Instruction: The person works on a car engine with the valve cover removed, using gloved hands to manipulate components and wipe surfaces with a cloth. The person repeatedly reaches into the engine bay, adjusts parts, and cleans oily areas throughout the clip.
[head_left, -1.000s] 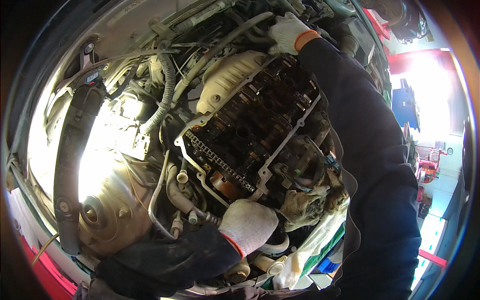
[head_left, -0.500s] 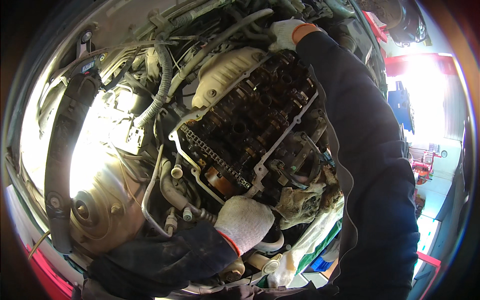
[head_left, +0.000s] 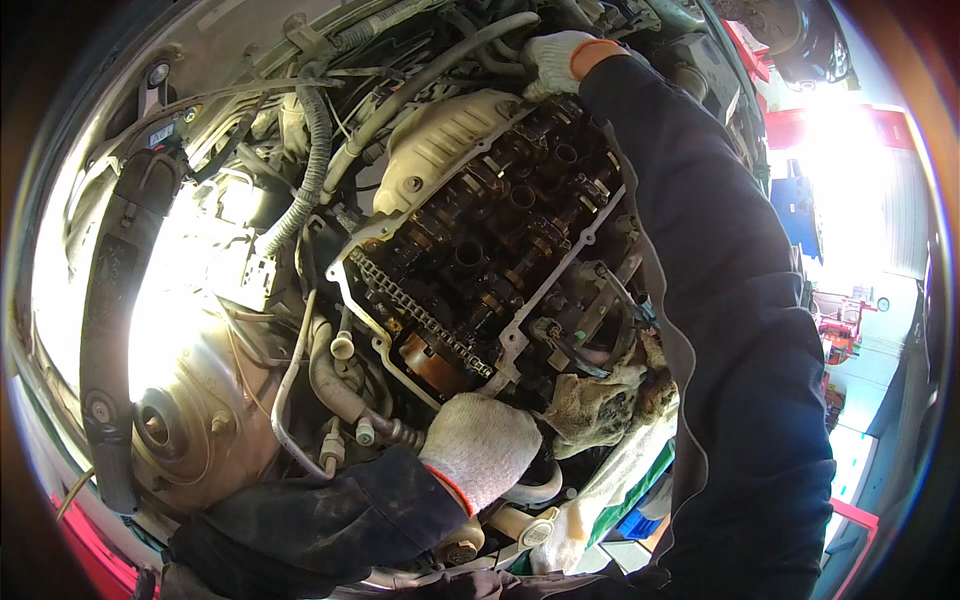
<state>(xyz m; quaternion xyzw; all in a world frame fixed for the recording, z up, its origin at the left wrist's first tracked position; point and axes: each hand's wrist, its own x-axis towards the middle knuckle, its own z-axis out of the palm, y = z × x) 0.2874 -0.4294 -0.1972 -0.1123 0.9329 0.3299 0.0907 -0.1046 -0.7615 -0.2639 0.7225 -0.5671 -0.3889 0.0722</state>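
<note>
An engine with its top uncovered shows an oily cylinder head (head_left: 500, 220) with dark round wells. A timing chain (head_left: 420, 312) runs across its near end, beside a brown sprocket (head_left: 432, 362). My left hand (head_left: 482, 448), in a white knit glove, reaches down against the near end of the head; its fingers are hidden below. At the far end, past a ribbed metal heat shield (head_left: 440, 150), is my right hand (head_left: 556, 64), also gloved. Its fingers look bent down over the far corner, and what they hold, if anything, is hidden.
A stained rag (head_left: 598, 405) lies right of the near end, by a pale cloth (head_left: 575, 525). Left are a corrugated hose (head_left: 318, 150), a metal pipe (head_left: 290, 400) and a round metal housing (head_left: 185, 430). A capped filler neck (head_left: 535, 530) stands at the front.
The whole view has shifted slightly left. Both hands keep about the same places at the two ends of the cylinder head.
</note>
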